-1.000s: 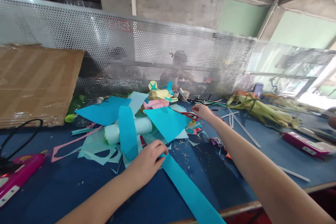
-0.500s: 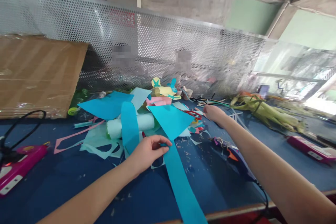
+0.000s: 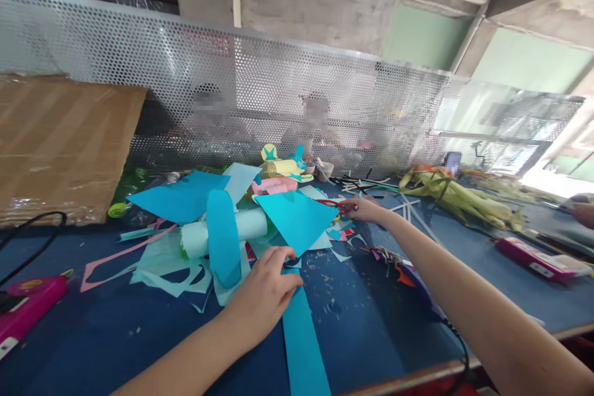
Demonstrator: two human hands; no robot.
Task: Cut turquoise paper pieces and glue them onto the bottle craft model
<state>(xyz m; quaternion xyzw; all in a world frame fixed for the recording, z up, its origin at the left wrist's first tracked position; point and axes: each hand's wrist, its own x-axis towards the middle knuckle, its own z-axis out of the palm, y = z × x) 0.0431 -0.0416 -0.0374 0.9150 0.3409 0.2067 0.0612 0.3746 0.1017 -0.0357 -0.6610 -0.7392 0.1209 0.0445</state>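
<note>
My left hand is at the upper end of a long blue paper strip, fingers curled and thumb on the strip. Beyond it, my right hand grips the red handles of scissors; their blades are hidden by a blue paper sheet. Left of my hands lies a bottle wrapped in pale blue paper, with a rounded blue paper piece upright against it. Another blue sheet is behind.
Paper scraps litter the blue table. A glue gun with a cord lies under my right forearm. Magenta power strips sit at both sides. Corn husks, cardboard and a perforated metal screen stand behind.
My right hand has reached the scissors' red handles and closed on them. My left hand stays at the strip's end, slightly lower in view. Another person's hand shows at far right.
</note>
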